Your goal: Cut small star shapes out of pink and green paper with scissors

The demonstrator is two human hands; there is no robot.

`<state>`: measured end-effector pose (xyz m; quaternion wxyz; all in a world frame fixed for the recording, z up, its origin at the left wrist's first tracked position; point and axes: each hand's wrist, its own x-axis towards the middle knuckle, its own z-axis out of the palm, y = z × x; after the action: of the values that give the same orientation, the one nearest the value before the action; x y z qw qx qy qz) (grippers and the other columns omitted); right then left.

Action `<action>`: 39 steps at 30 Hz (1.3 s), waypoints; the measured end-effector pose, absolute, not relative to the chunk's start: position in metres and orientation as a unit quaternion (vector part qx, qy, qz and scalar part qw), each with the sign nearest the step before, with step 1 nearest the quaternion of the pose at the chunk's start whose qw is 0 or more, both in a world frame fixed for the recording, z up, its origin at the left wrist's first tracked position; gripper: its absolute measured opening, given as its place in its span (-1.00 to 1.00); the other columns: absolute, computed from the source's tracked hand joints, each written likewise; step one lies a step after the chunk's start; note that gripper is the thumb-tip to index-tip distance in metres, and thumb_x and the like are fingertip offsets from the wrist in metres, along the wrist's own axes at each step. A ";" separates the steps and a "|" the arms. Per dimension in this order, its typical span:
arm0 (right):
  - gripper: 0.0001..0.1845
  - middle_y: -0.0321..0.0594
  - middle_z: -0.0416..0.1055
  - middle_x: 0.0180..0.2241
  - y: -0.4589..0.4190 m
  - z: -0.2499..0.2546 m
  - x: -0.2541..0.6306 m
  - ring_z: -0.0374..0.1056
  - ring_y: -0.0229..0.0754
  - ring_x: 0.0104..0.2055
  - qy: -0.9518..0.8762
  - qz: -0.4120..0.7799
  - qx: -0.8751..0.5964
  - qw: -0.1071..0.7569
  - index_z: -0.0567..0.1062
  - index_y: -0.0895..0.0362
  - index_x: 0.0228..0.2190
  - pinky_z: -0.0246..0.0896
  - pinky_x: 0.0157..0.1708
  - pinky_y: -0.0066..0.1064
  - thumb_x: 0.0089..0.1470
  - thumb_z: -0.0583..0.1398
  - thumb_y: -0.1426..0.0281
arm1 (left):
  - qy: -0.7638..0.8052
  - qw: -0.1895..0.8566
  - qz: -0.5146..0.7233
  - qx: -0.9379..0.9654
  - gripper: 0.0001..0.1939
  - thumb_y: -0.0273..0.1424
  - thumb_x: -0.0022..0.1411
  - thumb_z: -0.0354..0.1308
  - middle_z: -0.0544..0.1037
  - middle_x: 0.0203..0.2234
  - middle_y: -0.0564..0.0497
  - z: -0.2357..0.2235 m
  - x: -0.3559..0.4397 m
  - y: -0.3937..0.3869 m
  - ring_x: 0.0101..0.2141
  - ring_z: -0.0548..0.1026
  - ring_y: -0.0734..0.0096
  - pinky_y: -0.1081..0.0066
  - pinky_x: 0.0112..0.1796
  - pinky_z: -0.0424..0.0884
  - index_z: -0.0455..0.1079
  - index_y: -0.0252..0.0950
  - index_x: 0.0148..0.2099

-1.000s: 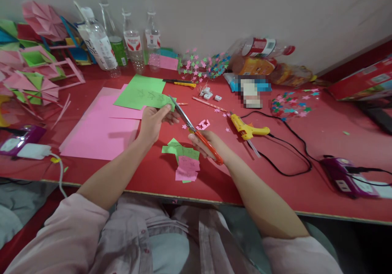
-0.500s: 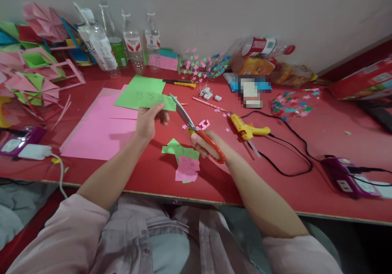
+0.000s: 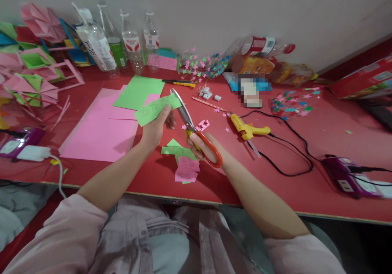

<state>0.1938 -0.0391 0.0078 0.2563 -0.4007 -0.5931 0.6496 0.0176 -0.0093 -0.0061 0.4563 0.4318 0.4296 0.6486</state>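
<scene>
My left hand (image 3: 157, 127) pinches a strip of green paper (image 3: 150, 111) with shapes drawn on it, star-like in outline. Around the orange-and-yellow handles of a pair of scissors (image 3: 190, 123), my right hand (image 3: 197, 145) is closed. The scissor blades point up and away, with their tips at the strip's right end; whether they touch it I cannot tell. Below the hands lie small green paper pieces (image 3: 181, 154) and pink pieces (image 3: 186, 170), some with drawn marks. Behind the strip a larger green sheet (image 3: 139, 90) rests on pink sheets (image 3: 94, 131).
A yellow glue gun (image 3: 248, 128) with a black cord lies to the right. Further back are a utility knife (image 3: 180, 84), plastic bottles (image 3: 132, 43) and star-covered bottles (image 3: 203, 63). Paper crafts (image 3: 33, 74) crowd the left; power strips (image 3: 349, 176) sit at both sides.
My left hand has moved slightly right and nearer, tilting the green strip away from the larger green sheet. The scissors have shifted slightly left, their blades appearing wider apart.
</scene>
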 end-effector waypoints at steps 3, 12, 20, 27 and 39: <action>-0.47 -0.51 0.05 -0.77 -0.038 0.009 0.196 -0.08 -0.39 -0.73 -0.600 0.640 -0.409 0.252 0.26 0.08 -0.51 -0.04 -0.67 -0.45 0.10 0.12 -0.13 | 0.428 0.450 0.647 0.443 -0.65 -0.14 0.18 0.17 0.43 -0.70 0.11 -0.009 0.015 -0.007 -0.67 0.36 0.59 0.52 -0.60 0.28 0.34 -0.26 -0.51; -0.43 -0.49 0.06 -0.78 -0.037 0.010 0.197 -0.02 -0.37 -0.75 -0.620 0.612 -0.427 0.244 0.27 0.07 -0.51 0.03 -0.68 -0.44 0.10 0.07 -0.18 | 0.444 0.427 0.636 0.464 -0.64 -0.14 0.20 0.16 0.37 -0.73 0.13 -0.006 0.010 -0.006 -0.69 0.31 0.60 0.50 -0.60 0.27 0.33 -0.25 -0.53; -0.40 -0.49 0.04 -0.80 -0.042 0.010 0.192 -0.07 -0.38 -0.76 -0.625 0.602 -0.428 0.252 0.19 0.04 -0.55 -0.06 -0.73 -0.46 0.09 0.05 -0.23 | 0.429 0.425 0.643 0.471 -0.61 -0.13 0.21 0.15 0.36 -0.73 0.13 -0.011 0.012 -0.005 -0.69 0.29 0.61 0.50 -0.60 0.26 0.31 -0.25 -0.55; -0.40 -0.49 0.06 -0.81 -0.042 0.009 0.191 -0.05 -0.38 -0.79 -0.634 0.587 -0.436 0.252 0.18 0.05 -0.56 -0.02 -0.75 -0.47 0.10 0.04 -0.21 | 0.438 0.426 0.637 0.470 -0.63 -0.15 0.22 0.13 0.35 -0.73 0.13 -0.009 0.013 -0.005 -0.69 0.29 0.60 0.50 -0.59 0.26 0.31 -0.25 -0.54; -0.38 -0.48 0.04 -0.84 -0.040 0.002 0.190 -0.07 -0.40 -0.81 -0.630 0.582 -0.438 0.268 0.15 0.05 -0.58 -0.07 -0.81 -0.51 0.09 0.05 -0.22 | 0.424 0.431 0.642 0.471 -0.61 -0.15 0.23 0.13 0.35 -0.73 0.14 -0.008 0.015 -0.006 -0.69 0.29 0.62 0.52 -0.59 0.27 0.30 -0.27 -0.54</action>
<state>0.1899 -0.0403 0.0018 0.2679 -0.4377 -0.6305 0.5824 0.0147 -0.0064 -0.0085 0.4312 0.4709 0.4240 0.6423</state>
